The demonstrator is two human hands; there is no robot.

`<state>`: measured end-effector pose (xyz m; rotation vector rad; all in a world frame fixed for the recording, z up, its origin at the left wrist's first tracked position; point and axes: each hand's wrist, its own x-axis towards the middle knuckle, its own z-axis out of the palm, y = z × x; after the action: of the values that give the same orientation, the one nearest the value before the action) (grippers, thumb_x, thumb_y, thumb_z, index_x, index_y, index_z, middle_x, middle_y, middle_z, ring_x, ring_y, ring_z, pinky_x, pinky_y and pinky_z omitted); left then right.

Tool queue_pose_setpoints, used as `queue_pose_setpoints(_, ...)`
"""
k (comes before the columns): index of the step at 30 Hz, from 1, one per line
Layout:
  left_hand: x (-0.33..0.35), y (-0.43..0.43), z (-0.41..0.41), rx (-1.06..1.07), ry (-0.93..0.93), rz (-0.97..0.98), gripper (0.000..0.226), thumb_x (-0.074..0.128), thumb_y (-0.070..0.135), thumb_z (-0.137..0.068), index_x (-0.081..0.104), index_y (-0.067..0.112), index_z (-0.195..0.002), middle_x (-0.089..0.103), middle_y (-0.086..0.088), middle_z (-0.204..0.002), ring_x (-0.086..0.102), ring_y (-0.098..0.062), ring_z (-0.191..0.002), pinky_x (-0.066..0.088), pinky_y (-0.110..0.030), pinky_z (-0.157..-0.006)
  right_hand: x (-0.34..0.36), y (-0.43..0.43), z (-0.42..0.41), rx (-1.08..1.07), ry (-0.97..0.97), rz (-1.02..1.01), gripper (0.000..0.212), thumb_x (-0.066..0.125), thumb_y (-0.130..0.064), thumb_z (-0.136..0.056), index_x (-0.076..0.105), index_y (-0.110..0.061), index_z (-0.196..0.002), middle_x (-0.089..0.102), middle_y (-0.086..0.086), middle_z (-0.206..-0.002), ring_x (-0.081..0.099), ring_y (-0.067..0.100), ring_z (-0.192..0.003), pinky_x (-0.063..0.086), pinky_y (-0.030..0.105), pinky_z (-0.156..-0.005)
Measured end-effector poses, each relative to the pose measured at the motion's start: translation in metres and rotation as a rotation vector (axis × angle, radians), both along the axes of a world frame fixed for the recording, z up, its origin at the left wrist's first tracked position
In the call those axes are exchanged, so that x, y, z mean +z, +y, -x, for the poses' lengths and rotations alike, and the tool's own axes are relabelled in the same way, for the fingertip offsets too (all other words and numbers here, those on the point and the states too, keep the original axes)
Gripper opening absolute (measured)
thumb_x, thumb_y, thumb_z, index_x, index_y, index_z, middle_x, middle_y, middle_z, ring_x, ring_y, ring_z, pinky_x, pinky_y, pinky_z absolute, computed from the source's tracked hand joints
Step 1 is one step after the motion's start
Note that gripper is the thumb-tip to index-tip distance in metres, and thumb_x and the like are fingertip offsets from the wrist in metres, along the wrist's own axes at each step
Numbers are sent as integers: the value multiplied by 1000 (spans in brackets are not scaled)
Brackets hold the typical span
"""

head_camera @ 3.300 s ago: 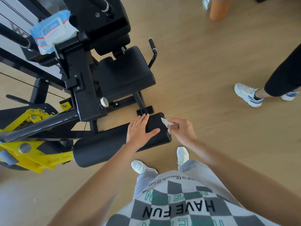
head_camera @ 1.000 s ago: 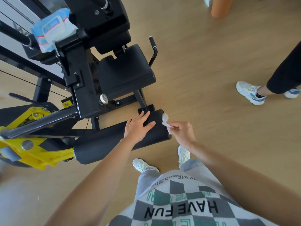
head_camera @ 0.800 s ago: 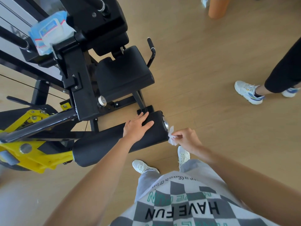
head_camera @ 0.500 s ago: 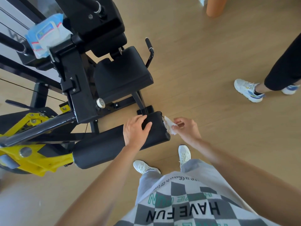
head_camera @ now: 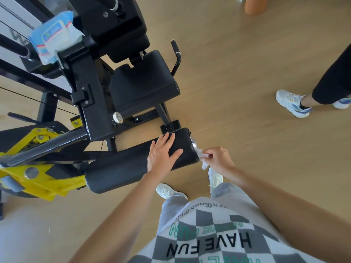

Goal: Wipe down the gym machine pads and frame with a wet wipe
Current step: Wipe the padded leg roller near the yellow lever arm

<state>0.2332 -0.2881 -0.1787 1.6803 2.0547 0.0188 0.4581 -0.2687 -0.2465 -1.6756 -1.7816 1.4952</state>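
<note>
We see left grip [head_camera: 163, 152] spread flat atop the roller pad [head_camera: 123, 168], likely steadying it against turning. Right grip [head_camera: 216, 157] pinches the wipe [head_camera: 201, 156] against the pad's free end, probably cleaning its cap.

The person wears a shirt [head_camera: 218, 243] of grey and white squares with black letters, HAVE FUN, and green letters too. The trousers [head_camera: 171, 207] are light grey. The shoes [head_camera: 167, 191] are white. Both arms [head_camera: 121, 215] are bare.
</note>
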Motion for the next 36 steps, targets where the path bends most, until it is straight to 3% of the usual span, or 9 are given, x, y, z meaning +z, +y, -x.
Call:
queue_pose_setpoints(6,4,15,6,3,-8,80,62,48,58,-102,32,39,-159,30,15,-165,24,-17,-153,33,-52,-120,13,19,4,-149,66,54,17,64,-12,-91,67,5,-89,64,21,-73,40,10,-52,30,19,-47)
queue_pose_setpoints(11,6,20,7,-3,-10,109,61,45,57,-103,31,37,-159,30,12,-166,26,-19,-153,32,-50,-121,31,15,29,-135,173,-7,29,64,-14,-95,73,-18,-122,72,2,-89,63,1,-73,47,15,-63)
queue_pose_setpoints(13,7,22,8,-6,-12,128,61,43,59,-103,30,39,-159,30,13,-166,25,-20,-154,31,-49,-120,24,6,28,-119,119,-71,14,66,-11,-93,78,-12,-101,67,5,-74,56,12,-66,47,30,-63)
queue_pose_setpoints(15,7,24,9,3,-29,158,60,43,59,-103,30,41,-159,28,16,-166,22,-18,-154,29,-48,-120,15,-1,22,-80,64,-112,33,67,-8,-90,50,-7,-62,41,5,-58,30,11,-57,31,31,-56)
queue_pose_setpoints(19,2,31,16,16,-77,164,59,42,63,-101,33,45,-156,32,18,-164,29,-14,-151,35,-49,-117,9,-9,4,82,25,-126,52,61,1,-84,21,-19,-58,21,-4,-56,20,11,-53,19,28,-53)
queue_pose_setpoints(23,-4,39,24,39,-144,182,56,45,64,-100,42,44,-152,39,15,-161,31,-13,-151,38,-52,-115,1,0,-7,-31,-58,25,43,68,-11,-86,37,-14,-56,39,1,-57,32,12,-54,26,27,-53)
queue_pose_setpoints(27,-4,34,18,74,-60,-12,49,53,58,-99,59,34,-141,58,13,-144,53,-14,-133,49,-46,-105,18,18,1,-119,52,57,8,71,-18,-86,67,-12,-82,64,1,-74,52,13,-62,38,24,-55)
queue_pose_setpoints(32,-3,-10,-4,9,50,-255,49,65,47,-96,63,25,-139,60,4,-144,52,-20,-136,39,-45,-113,37,26,25,-153,207,30,26,64,-16,-93,73,-26,-115,70,-10,-91,64,1,-82,45,10,-63)
queue_pose_setpoints(36,-19,-29,-5,-72,66,-173,75,68,55,-91,43,26,-155,38,0,-163,24,-22,-156,17,-47,-128,26,5,28,-126,121,-70,36,60,-1,-91,61,-20,-61,38,-1,-53,29,13,-53,29,32,-53)
